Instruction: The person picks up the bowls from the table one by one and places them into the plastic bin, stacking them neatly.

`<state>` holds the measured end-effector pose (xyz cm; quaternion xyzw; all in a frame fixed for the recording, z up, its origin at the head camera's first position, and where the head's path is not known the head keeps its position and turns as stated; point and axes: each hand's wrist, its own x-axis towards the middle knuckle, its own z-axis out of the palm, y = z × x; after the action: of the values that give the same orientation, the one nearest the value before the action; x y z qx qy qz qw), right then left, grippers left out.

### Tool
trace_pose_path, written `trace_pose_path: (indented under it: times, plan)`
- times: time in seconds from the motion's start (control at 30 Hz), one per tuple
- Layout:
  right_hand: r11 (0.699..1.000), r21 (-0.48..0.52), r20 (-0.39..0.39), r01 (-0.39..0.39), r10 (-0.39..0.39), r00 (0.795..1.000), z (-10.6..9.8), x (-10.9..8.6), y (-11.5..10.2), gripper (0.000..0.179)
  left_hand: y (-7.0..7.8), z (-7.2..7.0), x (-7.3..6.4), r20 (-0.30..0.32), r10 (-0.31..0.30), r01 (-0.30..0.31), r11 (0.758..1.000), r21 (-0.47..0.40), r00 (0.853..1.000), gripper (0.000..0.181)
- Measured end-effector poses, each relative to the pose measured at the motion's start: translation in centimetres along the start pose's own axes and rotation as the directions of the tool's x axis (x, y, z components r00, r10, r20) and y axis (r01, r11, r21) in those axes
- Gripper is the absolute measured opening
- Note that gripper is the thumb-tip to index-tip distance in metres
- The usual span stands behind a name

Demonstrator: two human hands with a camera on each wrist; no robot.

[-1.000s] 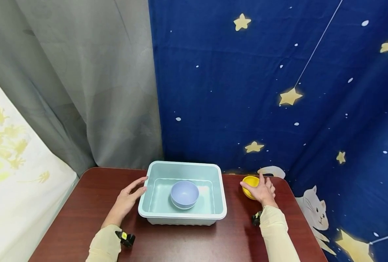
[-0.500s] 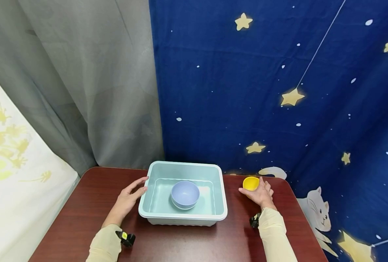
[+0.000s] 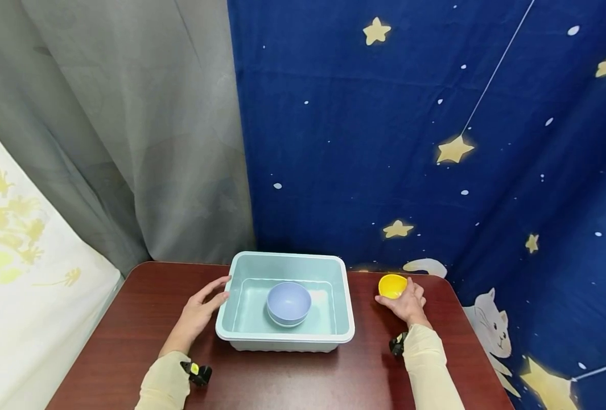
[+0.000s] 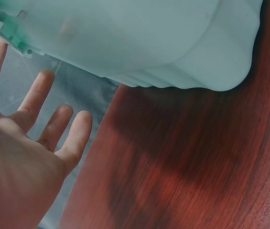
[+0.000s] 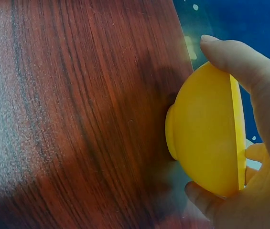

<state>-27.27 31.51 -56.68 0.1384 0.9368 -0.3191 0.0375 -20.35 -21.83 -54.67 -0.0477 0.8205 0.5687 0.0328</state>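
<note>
My right hand (image 3: 409, 303) is at a small yellow bowl (image 3: 391, 286) near the back right of the table. In the right wrist view the thumb and a finger grip opposite sides of the yellow bowl (image 5: 206, 129), its rounded side facing the wood. My left hand (image 3: 196, 314) is at the left rim of a pale green plastic basin (image 3: 284, 338), thumb and index finger touching it. The left wrist view shows that hand's fingers spread beside the basin's outer wall (image 4: 139, 38). Inside the basin sits a periwinkle-blue bowl (image 3: 288, 303), upright, with a pale edge under it.
The brown wood table (image 3: 282, 387) reaches back to a grey curtain (image 3: 190, 171) and a dark blue star-patterned curtain (image 3: 333, 142). A white cloth (image 3: 36, 296) hangs at the left. Each wrist wears a small black camera (image 3: 196, 374).
My right hand has shifted slightly forward and left around the yellow bowl, its fingers lowering onto the rim. The left hand, the basin and the blue bowl stay in place.
</note>
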Motion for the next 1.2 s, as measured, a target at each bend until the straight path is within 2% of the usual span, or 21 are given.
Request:
trace_pose_path:
  times: [0.37, 0.53, 0.87, 1.2]
  plan:
    - [1.000, 0.017, -0.024, 0.011, -0.011, 1.000, 0.0, -0.3, 0.0, 0.126, 0.1, 0.1, 0.0, -0.003, -0.014, 0.014, 1.000, -0.005, 1.000, 0.060]
    - [0.999, 0.004, -0.038, 0.045, -0.045, 0.998, -0.6, -0.4, -0.6, 0.124, -0.1, 0.0, 0.3, 0.014, -0.031, 0.031, 0.999, -0.010, 0.999, 0.059]
    - [0.991, -0.032, -0.027, 0.130, -0.131, 0.991, -3.1, -0.7, -2.6, 0.125, 0.3, 0.1, -0.4, 0.000, -0.012, 0.012, 1.000, -0.019, 1.000, 0.060]
    - [0.985, -0.015, -0.028, 0.171, -0.171, 0.985, -5.7, -1.4, -4.9, 0.130, -0.1, 0.3, -0.6, -0.015, -0.020, 0.019, 1.000, -0.025, 1.000, 0.062]
